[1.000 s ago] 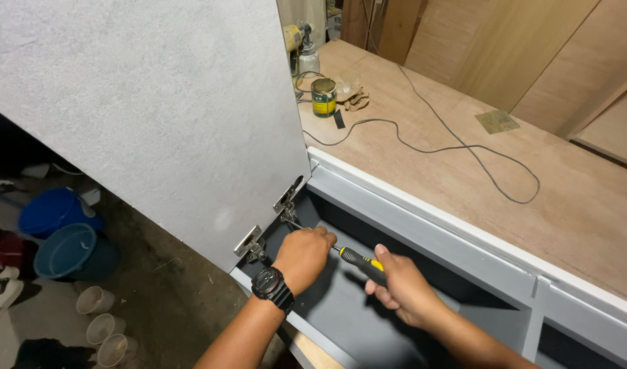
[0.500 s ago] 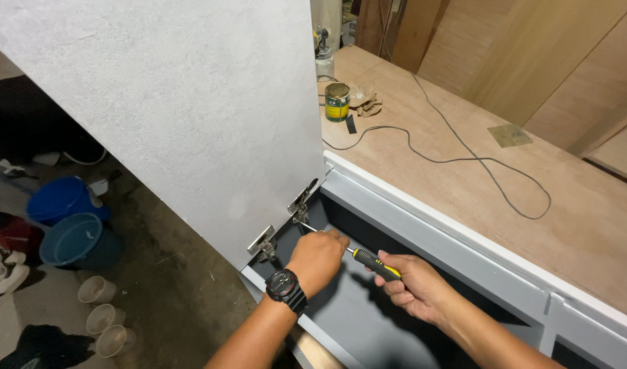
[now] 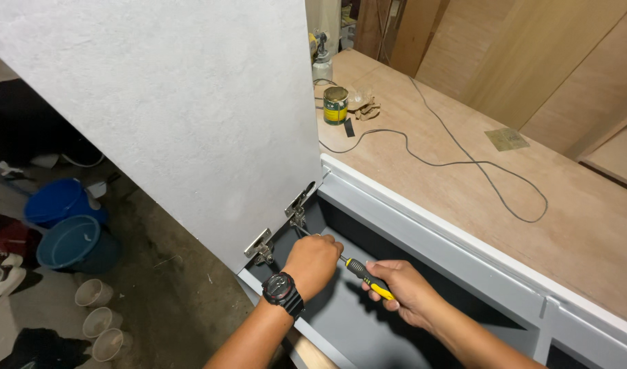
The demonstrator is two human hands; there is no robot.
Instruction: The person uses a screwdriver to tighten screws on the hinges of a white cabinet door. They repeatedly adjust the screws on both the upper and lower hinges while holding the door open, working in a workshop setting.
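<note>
My right hand [image 3: 404, 292] grips the yellow and black handle of a screwdriver [image 3: 365, 276]. Its shaft points up and left to the upper metal hinge [image 3: 300, 206] on a grey cabinet door [image 3: 163, 116], which is swung open. My left hand [image 3: 313, 262], with a black watch on the wrist, is closed around the shaft near the tip. A second hinge [image 3: 259, 245] sits lower left of the first. Both hands are inside the opening of a grey cabinet frame [image 3: 423, 232].
A plywood top [image 3: 477, 184] carries a dark cable [image 3: 464, 164], a small tin can [image 3: 335, 104] and a bottle [image 3: 321, 66]. Two blue buckets [image 3: 71, 225] and several pale cups [image 3: 98, 318] stand on the floor at lower left.
The view has shifted a little, so the door and hinges sit further right and lower in frame. Both hands stay on the screwdriver at the upper hinge.
</note>
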